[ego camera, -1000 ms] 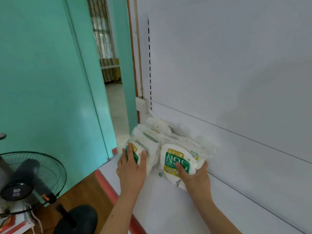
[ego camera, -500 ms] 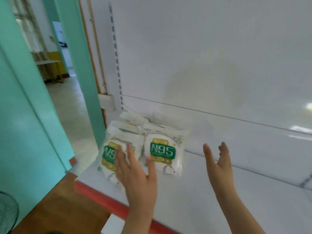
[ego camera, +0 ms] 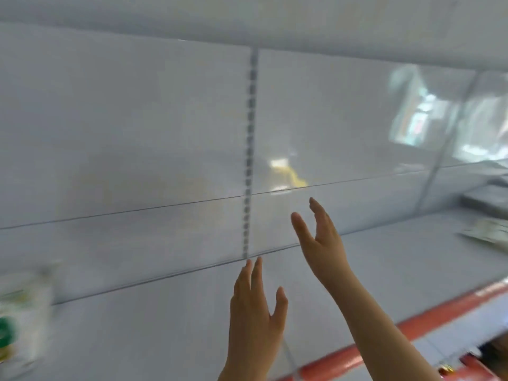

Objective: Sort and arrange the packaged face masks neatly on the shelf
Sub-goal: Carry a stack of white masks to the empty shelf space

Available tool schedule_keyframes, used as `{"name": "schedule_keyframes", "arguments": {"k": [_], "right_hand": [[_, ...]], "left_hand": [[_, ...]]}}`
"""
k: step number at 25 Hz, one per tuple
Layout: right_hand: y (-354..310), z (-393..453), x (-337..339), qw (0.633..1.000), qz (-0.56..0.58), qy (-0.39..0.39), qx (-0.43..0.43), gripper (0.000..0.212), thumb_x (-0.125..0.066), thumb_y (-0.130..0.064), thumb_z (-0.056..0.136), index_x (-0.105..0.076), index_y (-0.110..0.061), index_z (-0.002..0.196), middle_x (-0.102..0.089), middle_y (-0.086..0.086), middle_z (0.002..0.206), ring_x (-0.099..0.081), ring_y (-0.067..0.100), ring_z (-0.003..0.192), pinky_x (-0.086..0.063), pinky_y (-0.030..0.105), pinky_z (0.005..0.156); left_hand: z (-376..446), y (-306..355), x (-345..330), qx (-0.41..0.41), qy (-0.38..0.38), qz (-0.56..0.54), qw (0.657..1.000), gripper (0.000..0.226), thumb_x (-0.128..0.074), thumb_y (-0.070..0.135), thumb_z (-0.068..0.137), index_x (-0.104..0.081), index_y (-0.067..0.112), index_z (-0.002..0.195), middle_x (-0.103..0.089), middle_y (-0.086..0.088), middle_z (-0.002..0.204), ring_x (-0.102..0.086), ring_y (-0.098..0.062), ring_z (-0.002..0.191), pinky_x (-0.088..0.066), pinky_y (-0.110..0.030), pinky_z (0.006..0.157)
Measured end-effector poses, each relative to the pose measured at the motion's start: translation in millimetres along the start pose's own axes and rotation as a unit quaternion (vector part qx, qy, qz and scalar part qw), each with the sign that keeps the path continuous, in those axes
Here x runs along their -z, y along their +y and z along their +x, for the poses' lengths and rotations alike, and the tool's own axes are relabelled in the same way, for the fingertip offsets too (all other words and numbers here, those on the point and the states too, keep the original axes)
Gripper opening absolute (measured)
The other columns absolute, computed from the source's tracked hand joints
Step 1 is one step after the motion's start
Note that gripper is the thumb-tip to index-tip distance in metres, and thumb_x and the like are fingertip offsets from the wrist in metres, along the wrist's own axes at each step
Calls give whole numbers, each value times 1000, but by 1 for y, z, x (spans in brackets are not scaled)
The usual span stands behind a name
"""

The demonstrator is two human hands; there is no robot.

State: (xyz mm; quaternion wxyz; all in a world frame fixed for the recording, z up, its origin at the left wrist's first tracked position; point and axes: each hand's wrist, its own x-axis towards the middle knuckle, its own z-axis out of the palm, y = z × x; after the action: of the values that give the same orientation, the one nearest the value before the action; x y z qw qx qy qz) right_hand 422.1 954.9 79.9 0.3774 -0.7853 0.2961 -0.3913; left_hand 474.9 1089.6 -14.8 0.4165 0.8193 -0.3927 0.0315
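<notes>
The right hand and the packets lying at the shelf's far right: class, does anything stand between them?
Nothing visible does. The right hand is open and holds nothing; only bare shelf lies between it and the blurred packets.

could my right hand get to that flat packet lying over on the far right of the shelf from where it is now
Probably yes. The right hand is open and holds nothing, and only bare shelf lies between it and the blurred packet; whether the arm stretches that far is unclear.

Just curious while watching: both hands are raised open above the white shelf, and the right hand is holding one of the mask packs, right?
Not quite. In the head view the right hand holds nothing; its fingers are straight, like the left hand. The mask pack lies blurred at far left.
</notes>
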Motion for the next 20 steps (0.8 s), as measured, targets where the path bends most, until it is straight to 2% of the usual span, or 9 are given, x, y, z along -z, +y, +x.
{"name": "schedule_keyframes", "arguments": {"k": [3,6,11,14,17,20], "right_hand": [[57,22,96,999,-20,48,-13,86,-37,-71,80,-31,-25,153,-36,-6,156,-32,12,144,-25,28,116],[124,51,204,994,-55,95,-26,83,-36,-71,82,-33,-26,151,-38,-7,155,-33,12,143,-24,23,112],[214,89,362,979,-97,162,-71,79,-36,-69,85,-32,-26,151,-36,-2,156,-32,17,144,-28,38,118],[258,106,423,971,-108,191,-95,71,-42,-60,93,-32,-23,153,-35,-1,157,-30,17,145,-26,37,118],[297,122,459,963,-110,210,-126,79,-38,-66,87,-33,-22,152,-37,0,157,-33,18,144,-28,36,116],[331,142,483,956,-104,229,-151,82,-38,-67,85,-33,-20,152,-36,3,156,-33,19,144,-29,37,115]], "left_hand": [[14,73,-74,-23,-42,-28,998,92,0,77,74,-8,39,158,-10,13,168,-16,-8,153,-22,-29,122],[30,157,-166,-37,-85,-53,994,94,-3,79,72,-13,40,157,-15,13,166,-22,-9,151,-35,-35,119],[53,271,-301,-88,-149,-68,983,86,-12,75,77,-23,39,154,-24,12,164,-31,-8,146,-42,-27,110],[68,320,-358,-103,-176,-83,975,89,-11,75,76,-28,35,154,-28,9,162,-34,-9,144,-45,-28,109],[87,354,-404,-108,-203,-85,969,89,-11,75,76,-27,35,154,-26,9,163,-33,-10,146,-44,-31,111],[111,377,-440,-111,-240,-105,959,70,-34,62,90,-30,31,153,-28,6,162,-32,-12,146,-40,-33,114]]}}
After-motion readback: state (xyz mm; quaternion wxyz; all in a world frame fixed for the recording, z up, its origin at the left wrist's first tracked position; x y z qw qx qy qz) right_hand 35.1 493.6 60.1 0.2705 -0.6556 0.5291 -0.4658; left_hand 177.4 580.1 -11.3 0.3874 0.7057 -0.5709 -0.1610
